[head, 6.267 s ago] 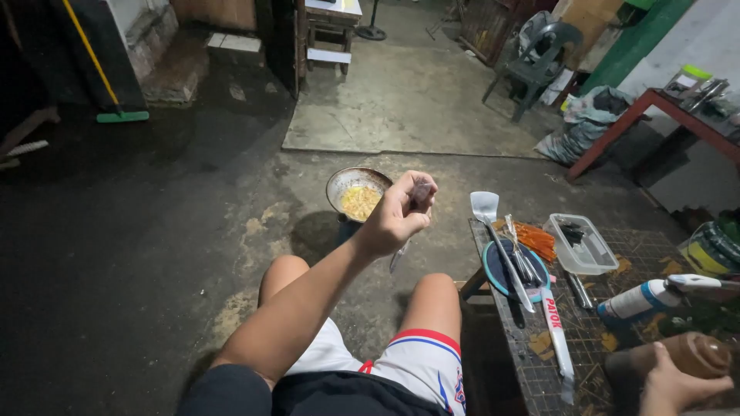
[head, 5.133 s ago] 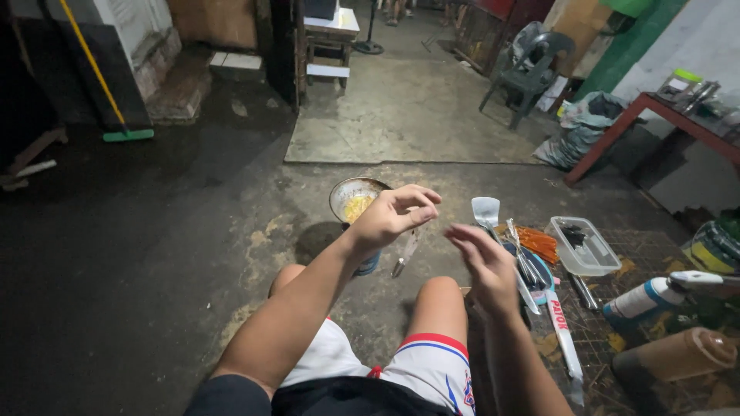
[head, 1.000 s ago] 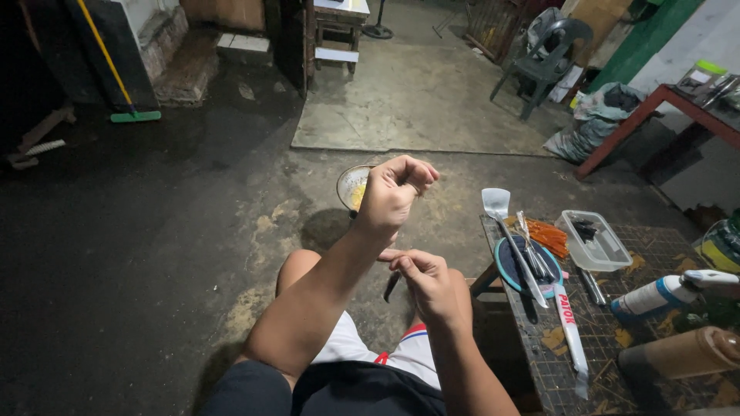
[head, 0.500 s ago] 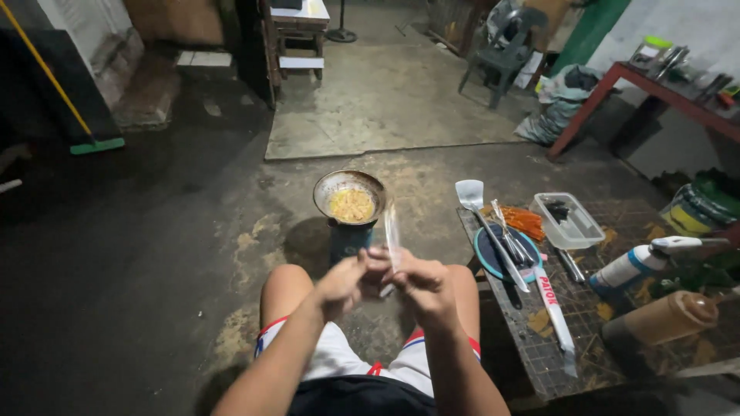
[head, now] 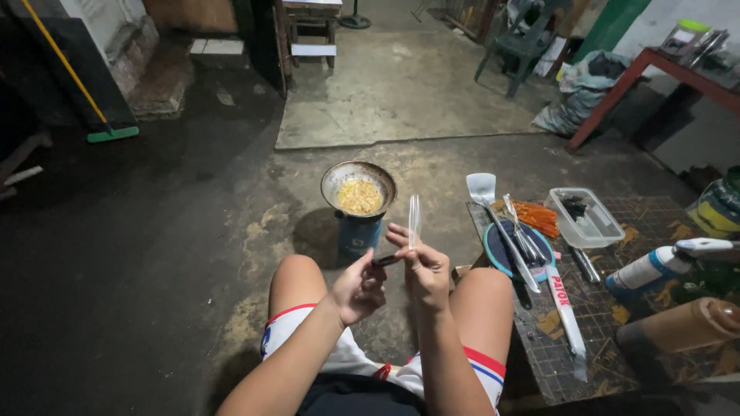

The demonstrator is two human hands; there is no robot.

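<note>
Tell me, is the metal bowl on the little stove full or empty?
Not empty: the metal bowl on the stove holds yellow food covering its bottom.

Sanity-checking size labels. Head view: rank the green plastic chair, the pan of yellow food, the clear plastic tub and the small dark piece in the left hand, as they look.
1. Green plastic chair
2. Pan of yellow food and clear plastic tub: look alike, unranked
3. Small dark piece at the left hand

The chair is farthest, so truly larger still.
</note>
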